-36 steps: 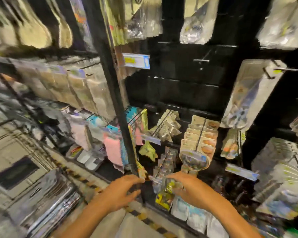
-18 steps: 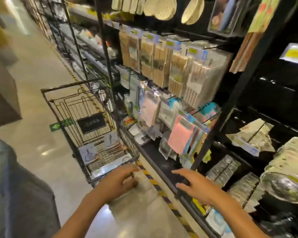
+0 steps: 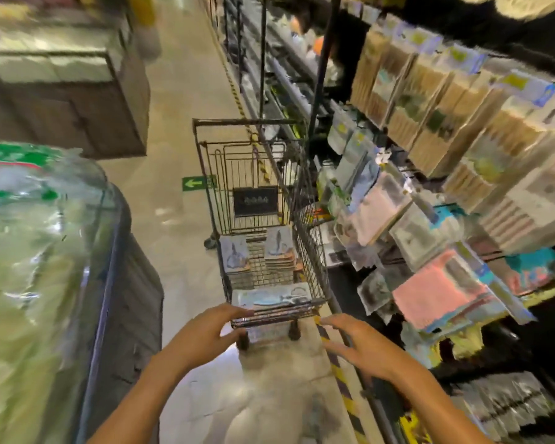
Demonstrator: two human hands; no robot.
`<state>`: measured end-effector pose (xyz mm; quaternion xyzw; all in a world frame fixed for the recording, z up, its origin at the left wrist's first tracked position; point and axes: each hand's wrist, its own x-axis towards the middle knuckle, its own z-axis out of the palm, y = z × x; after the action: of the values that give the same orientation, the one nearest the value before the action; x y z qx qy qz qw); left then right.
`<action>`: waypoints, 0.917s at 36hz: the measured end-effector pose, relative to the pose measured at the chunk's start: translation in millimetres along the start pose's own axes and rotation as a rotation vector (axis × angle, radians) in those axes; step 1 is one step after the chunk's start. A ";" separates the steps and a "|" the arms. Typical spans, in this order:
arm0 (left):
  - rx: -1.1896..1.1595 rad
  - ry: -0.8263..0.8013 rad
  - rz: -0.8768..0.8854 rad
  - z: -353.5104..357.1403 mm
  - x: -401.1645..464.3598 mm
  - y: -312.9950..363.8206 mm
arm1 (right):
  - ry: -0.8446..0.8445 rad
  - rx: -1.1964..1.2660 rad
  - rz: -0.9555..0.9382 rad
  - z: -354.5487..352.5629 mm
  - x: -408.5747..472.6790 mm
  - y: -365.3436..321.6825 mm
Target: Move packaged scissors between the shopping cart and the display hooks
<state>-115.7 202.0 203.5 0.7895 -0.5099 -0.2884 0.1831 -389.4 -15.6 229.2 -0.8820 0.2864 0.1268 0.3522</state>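
Note:
A wire shopping cart (image 3: 307, 238) stands in the aisle against the display rack. Flat packs of scissors (image 3: 274, 298) lie stacked at its near end, with two more stacks, one at the left (image 3: 234, 254) and one at the right (image 3: 279, 246), farther in. My left hand (image 3: 205, 336) hovers just short of the cart's near rim with fingers spread and holds nothing. My right hand (image 3: 358, 342) is off the cart's near right corner, fingers straight, also holding nothing. The display hooks (image 3: 407, 187) on the right carry hanging packs; the picture is blurred.
A rounded display case (image 3: 55, 283) with green-labelled goods fills the left. A brown counter (image 3: 77, 100) stands at the far left. Yellow-black floor tape (image 3: 340, 376) runs along the rack's foot. A green arrow sign (image 3: 194, 183) lies on the floor.
My view swung left from the hooks to the cart and aisle. Both hands left the hanging packs and now hover holding nothing at the cart's near end.

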 end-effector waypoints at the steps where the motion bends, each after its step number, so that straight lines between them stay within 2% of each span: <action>1: -0.002 0.001 -0.022 0.4 3.4 -2.0 | -0.006 -0.017 -0.017 -2.6 10.6 1.7; 8: -0.005 0.037 -0.170 7.5 39.8 -7.6 | -0.103 -0.054 -0.099 -33.6 87.9 37.2; 17: -0.019 0.086 -0.337 1.4 86.9 27.4 | -0.259 -0.069 -0.151 -77.3 162.8 81.7; 27: -0.123 0.091 -0.393 8.5 123.7 25.0 | -0.348 -0.062 -0.167 -82.2 228.2 89.3; 33: -0.133 0.070 -0.418 17.0 147.7 -8.4 | -0.402 -0.081 -0.075 -73.9 261.2 75.1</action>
<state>-74.5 71.0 145.8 0.8738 -0.3082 -0.3255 0.1883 -222.5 -219.6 130.1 -0.8624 0.1722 0.2984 0.3709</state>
